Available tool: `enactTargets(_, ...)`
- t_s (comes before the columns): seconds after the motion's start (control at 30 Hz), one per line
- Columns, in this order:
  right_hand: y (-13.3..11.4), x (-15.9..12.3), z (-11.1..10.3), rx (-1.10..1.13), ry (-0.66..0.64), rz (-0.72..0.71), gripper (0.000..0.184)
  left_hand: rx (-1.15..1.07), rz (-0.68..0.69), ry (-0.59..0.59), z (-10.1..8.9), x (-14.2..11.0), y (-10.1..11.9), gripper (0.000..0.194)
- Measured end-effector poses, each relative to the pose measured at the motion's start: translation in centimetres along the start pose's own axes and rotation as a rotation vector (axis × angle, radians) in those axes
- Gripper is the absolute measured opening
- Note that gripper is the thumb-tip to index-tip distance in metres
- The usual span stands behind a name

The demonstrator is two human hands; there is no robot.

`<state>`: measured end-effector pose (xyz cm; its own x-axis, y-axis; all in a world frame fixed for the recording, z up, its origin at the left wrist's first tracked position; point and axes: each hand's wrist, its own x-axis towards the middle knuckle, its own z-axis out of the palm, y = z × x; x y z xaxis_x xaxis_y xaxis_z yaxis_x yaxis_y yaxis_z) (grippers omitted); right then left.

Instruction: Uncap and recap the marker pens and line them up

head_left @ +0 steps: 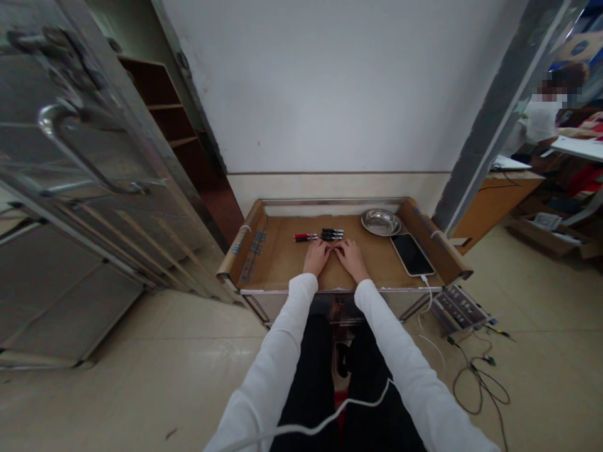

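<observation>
- The left hand [318,256] is resting low over the cardboard lining [277,260] of a metal-framed cart, its fingers bending in toward the other hand.
- The right hand [351,257] is mirroring it, and the fingertips of both are meeting or nearly meeting; whether either hand is grasping something small cannot be told, as the fingers are hiding the spot between them.
- The black pen-like pieces [332,234] are lying side by side in a small group on the lining, just beyond the fingertips.
- The red-and-black pen-like pieces [305,238] are lying just left of that group, beyond the left hand; they are showing too small to count surely.
- A round stainless-steel bowl [380,222] is sitting toward the far right of the cart top.
- A smartphone [412,255] is lying face up with a dark screen, nearer than the bowl and well to the right of the right hand.
- A white cable [428,290] is plugging into the phone's near end and hanging over the cart's front edge.
- A panelled electrical device [461,311] is standing on the floor to the right of the cart, with dark wires [480,376] trailing beside it.
- A person in a white top [541,119] is showing in the background at the upper right.
</observation>
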<state>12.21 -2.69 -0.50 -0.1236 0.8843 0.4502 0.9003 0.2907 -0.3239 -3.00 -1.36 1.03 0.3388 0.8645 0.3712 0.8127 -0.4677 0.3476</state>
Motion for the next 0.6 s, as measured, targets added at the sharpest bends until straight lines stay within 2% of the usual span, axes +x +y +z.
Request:
enactTargets(0.1,-0.24,-0.26,-0.05,-0.045,-0.001,0.019,0.024,-0.006,0.050,-0.007,-0.20,-0.04,0.17,0.011)
enactTargets(0.27,-0.28,-0.33,-0.03,-0.038,-0.005,0.033,0.024,0.010,0.046,-0.014,-0.27,-0.01,0.38,0.016)
enactTargets(0.4,-0.11,-0.21,0.03,0.032,0.054,0.089,0.026,0.051,0.012,0.017,0.08,-0.12,0.53,0.037)
enactTargets(0.47,-0.09,-0.23,0.02,0.106,0.108,0.124,0.029,0.070,0.043,-0.013,0.32,-0.16,0.52,0.049)
enactTargets(0.6,-0.29,-0.42,-0.22,0.193,0.173,0.145,0.032,0.081,0.051,-0.092,0.43,-0.09,0.43,0.053)
